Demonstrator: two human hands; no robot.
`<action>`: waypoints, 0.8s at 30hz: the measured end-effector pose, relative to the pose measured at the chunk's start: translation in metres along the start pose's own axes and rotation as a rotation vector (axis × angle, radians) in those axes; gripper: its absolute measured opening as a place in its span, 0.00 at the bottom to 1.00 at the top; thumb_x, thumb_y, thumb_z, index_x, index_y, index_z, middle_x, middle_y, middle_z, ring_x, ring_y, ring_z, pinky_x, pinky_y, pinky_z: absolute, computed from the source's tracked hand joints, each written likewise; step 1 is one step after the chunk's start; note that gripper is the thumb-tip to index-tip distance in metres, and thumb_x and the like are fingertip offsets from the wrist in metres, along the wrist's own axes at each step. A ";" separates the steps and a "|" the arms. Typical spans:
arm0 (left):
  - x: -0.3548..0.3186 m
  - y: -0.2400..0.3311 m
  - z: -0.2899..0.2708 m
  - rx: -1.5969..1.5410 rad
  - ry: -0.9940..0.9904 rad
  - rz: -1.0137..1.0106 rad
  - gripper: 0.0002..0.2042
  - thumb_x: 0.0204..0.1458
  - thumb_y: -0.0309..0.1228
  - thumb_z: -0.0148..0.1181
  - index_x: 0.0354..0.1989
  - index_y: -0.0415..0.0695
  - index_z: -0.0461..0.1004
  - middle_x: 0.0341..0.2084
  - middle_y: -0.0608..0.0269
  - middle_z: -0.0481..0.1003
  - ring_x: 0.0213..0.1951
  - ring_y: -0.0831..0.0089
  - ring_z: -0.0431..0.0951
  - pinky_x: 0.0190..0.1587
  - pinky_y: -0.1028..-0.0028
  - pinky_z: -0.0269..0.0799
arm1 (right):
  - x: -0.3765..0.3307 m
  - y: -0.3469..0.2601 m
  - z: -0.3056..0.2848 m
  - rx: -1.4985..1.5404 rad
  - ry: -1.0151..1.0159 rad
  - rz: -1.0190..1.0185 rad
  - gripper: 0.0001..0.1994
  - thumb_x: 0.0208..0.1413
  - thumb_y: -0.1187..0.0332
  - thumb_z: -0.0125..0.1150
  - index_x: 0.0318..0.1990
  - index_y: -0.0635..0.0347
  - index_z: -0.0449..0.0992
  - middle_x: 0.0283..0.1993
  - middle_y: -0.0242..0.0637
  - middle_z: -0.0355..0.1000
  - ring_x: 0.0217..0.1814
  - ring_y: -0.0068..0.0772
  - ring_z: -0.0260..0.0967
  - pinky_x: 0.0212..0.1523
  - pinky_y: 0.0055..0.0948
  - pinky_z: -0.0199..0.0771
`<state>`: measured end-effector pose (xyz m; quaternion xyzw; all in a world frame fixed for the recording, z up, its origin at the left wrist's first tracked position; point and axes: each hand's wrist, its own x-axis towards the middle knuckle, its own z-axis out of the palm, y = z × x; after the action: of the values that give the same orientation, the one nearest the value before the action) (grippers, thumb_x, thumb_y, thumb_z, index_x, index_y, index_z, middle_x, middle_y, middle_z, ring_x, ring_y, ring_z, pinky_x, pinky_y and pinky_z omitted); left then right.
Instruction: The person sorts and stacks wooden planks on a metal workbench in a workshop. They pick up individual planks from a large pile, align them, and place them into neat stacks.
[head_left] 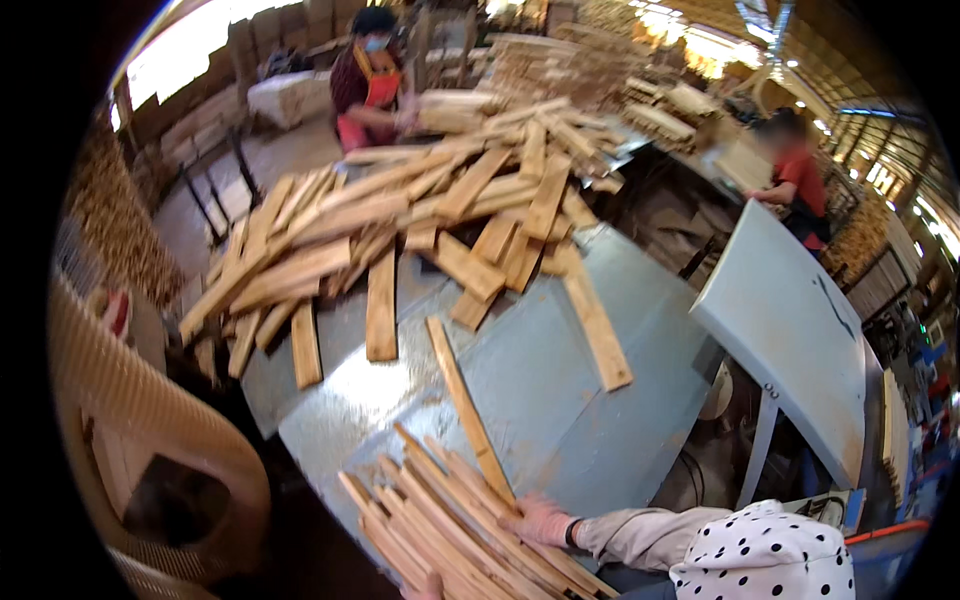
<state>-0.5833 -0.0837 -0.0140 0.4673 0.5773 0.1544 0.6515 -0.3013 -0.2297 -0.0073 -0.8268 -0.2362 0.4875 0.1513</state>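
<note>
Several narrow wooden strips (440, 530) lie side by side in a bundle at the near edge of a grey metal table (600, 450). My right hand (540, 522) is closed at the right side of this bundle, its fingers on the wood. One longer wooden strip (465, 405) slants away across the tabletop, its near end meeting my right fingertips. At the lower edge, my left hand (428, 588) shows only in part against the bundle; most of its fingers are out of view. A polka-dot sleeve cover (765, 550) is on my right arm.
A large heap of loose boards (400, 215) covers the table's far side. One board (595, 325) sticks out toward me. A tilted grey panel (790, 330) stands to the right, a ribbed hose (160, 400) to the left. Co-workers stand beyond the heap and far right.
</note>
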 end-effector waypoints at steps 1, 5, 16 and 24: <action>0.005 -0.014 -0.004 -0.021 0.012 -0.033 0.44 0.59 0.38 0.66 0.81 0.47 0.47 0.73 0.54 0.63 0.69 0.54 0.66 0.71 0.54 0.64 | -0.002 0.004 0.020 -0.059 0.142 0.010 0.35 0.61 0.37 0.59 0.63 0.58 0.75 0.59 0.51 0.75 0.64 0.49 0.71 0.66 0.44 0.69; -0.001 -0.045 -0.024 -0.164 0.047 -0.087 0.45 0.57 0.41 0.68 0.80 0.45 0.51 0.69 0.52 0.69 0.67 0.56 0.71 0.67 0.55 0.70 | -0.010 -0.003 0.034 0.679 -0.050 0.109 0.34 0.63 0.41 0.62 0.64 0.60 0.73 0.64 0.47 0.72 0.66 0.41 0.69 0.68 0.35 0.67; -0.069 0.018 -0.019 -0.220 -0.114 0.084 0.45 0.54 0.24 0.68 0.80 0.38 0.50 0.70 0.46 0.65 0.68 0.53 0.68 0.71 0.58 0.64 | -0.043 0.007 0.004 1.197 -0.462 0.079 0.48 0.63 0.26 0.51 0.76 0.58 0.63 0.71 0.41 0.70 0.72 0.35 0.65 0.72 0.36 0.65; -0.122 0.130 -0.064 -0.020 0.017 0.650 0.44 0.54 0.41 0.74 0.76 0.41 0.58 0.65 0.50 0.72 0.63 0.54 0.75 0.65 0.56 0.72 | -0.133 -0.086 -0.074 0.883 0.062 -0.514 0.41 0.75 0.34 0.32 0.71 0.66 0.68 0.70 0.42 0.71 0.69 0.33 0.67 0.73 0.34 0.64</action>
<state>-0.6317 -0.0793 0.1694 0.6194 0.4016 0.3639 0.5679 -0.3127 -0.2301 0.1673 -0.6133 -0.1991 0.4632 0.6080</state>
